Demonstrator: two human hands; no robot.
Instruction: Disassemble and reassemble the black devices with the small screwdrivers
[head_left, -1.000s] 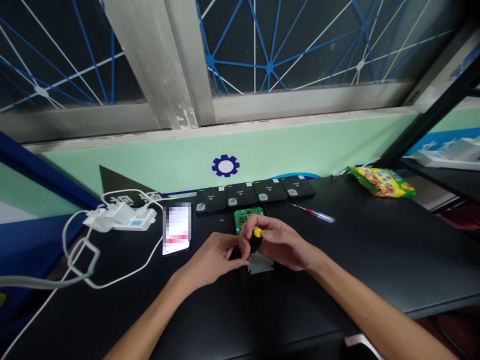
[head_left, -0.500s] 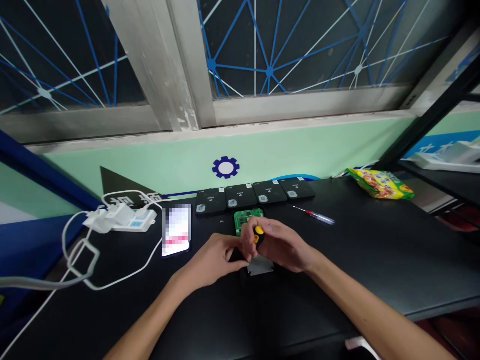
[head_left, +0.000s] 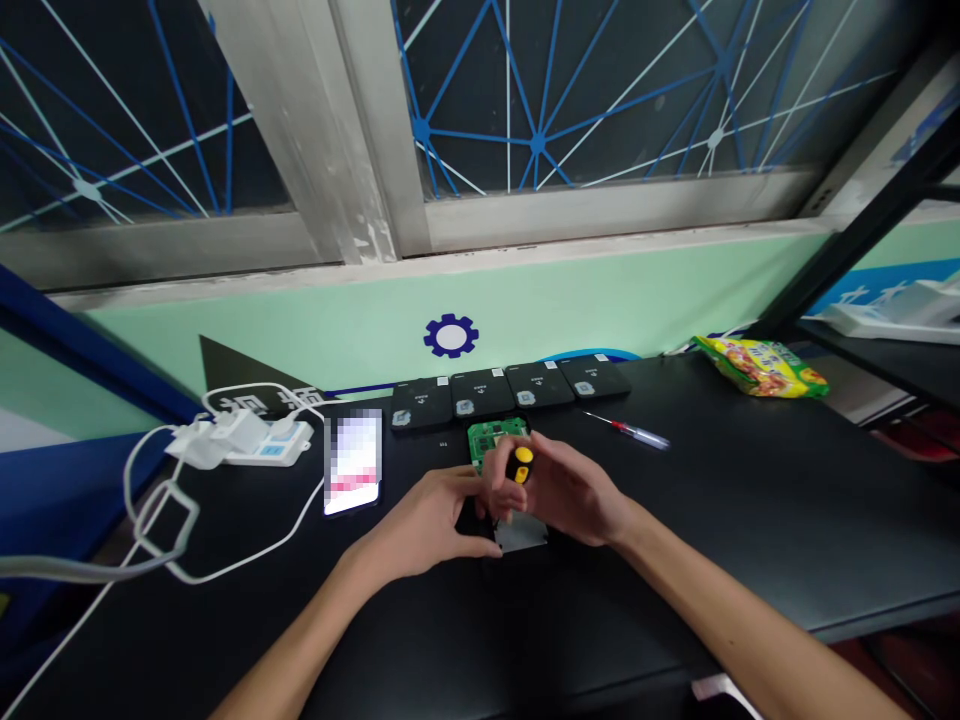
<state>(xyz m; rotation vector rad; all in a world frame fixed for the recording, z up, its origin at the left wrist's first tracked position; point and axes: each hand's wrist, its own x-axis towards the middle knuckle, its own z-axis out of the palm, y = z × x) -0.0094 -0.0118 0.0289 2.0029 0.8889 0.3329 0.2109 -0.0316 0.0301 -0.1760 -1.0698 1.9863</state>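
My right hand (head_left: 574, 490) is closed round the yellow-and-black handle of a screwdriver (head_left: 521, 461), held over the middle of an opened device. The screwdriver's shaft and tip are hidden behind my fingers. A green circuit board (head_left: 493, 432) shows at the device's far end, and a silver metal plate (head_left: 523, 536) at its near end. My left hand (head_left: 427, 522) grips the left side of the black device, with the thumb along the near-left corner and the fingers further up. Both hands hide the device's middle.
Several black flat boxes (head_left: 480, 395) stand in a row along the wall. Right of them lies a second screwdriver (head_left: 637, 435) with a clear handle. A lit phone (head_left: 354, 465), a white power strip (head_left: 274, 445) with cables, and a yellow-green snack bag (head_left: 765, 368) are on the black table.
The screwdriver's handle has tilted and shifted slightly up and right within my right hand, whose fingers have turned a little. My left thumb has slid slightly nearer along the device.
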